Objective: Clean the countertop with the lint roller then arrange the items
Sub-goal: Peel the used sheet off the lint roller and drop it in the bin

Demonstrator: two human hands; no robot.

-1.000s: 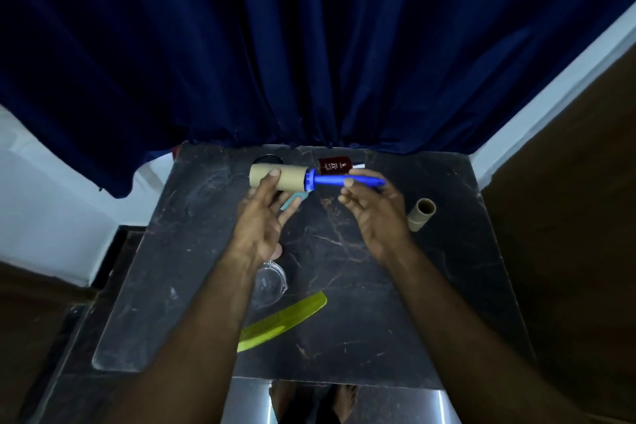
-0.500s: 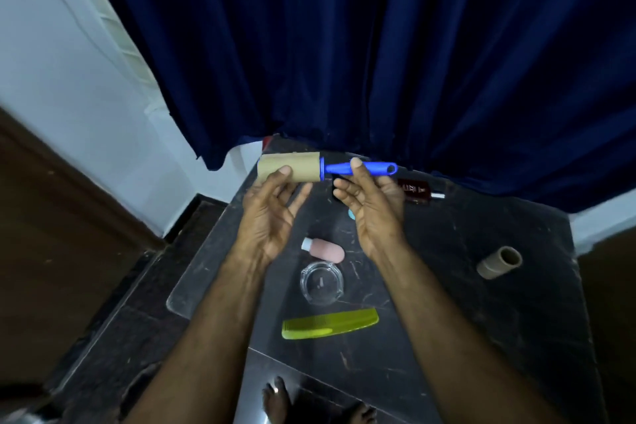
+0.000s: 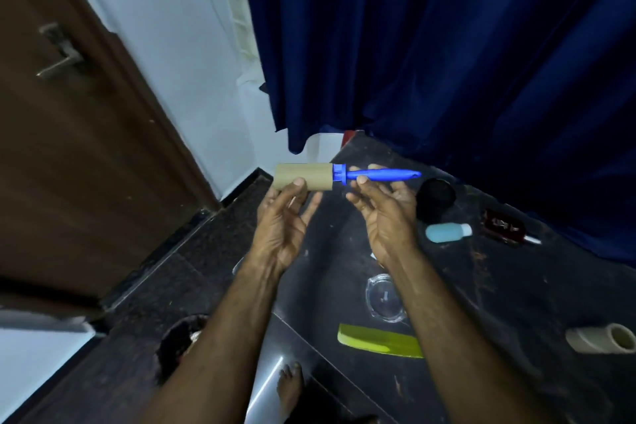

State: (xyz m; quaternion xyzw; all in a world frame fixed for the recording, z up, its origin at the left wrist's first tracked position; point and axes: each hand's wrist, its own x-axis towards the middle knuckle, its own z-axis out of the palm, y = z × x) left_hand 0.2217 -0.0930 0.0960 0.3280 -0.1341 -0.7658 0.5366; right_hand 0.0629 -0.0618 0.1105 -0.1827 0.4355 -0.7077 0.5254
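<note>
I hold the lint roller (image 3: pixel 330 176) level in the air, past the left edge of the dark marble countertop (image 3: pixel 516 289). My left hand (image 3: pixel 285 217) has its fingertips on the tan roll, and my right hand (image 3: pixel 385 206) grips the blue handle. On the countertop lie a black round jar (image 3: pixel 435 196), a light blue bottle (image 3: pixel 447 232), a dark red bottle (image 3: pixel 506 226), a clear glass dish (image 3: pixel 382 296), a yellow-green comb (image 3: pixel 378 341) and a bare cardboard tube (image 3: pixel 600 338). My right forearm hides part of the dish and the comb.
A dark blue curtain (image 3: pixel 447 45) hangs along the back of the countertop. A brown door (image 3: pixel 69 131) with a metal handle stands at the left beside a white wall. A dark bin (image 3: pixel 180 341) sits on the floor by the counter, and bare feet show below.
The view has swung left, so the countertop items have shifted right in frame and the door has appeared. Both hands keep holding the lint roller level; it now sits off the counter's left edge.
</note>
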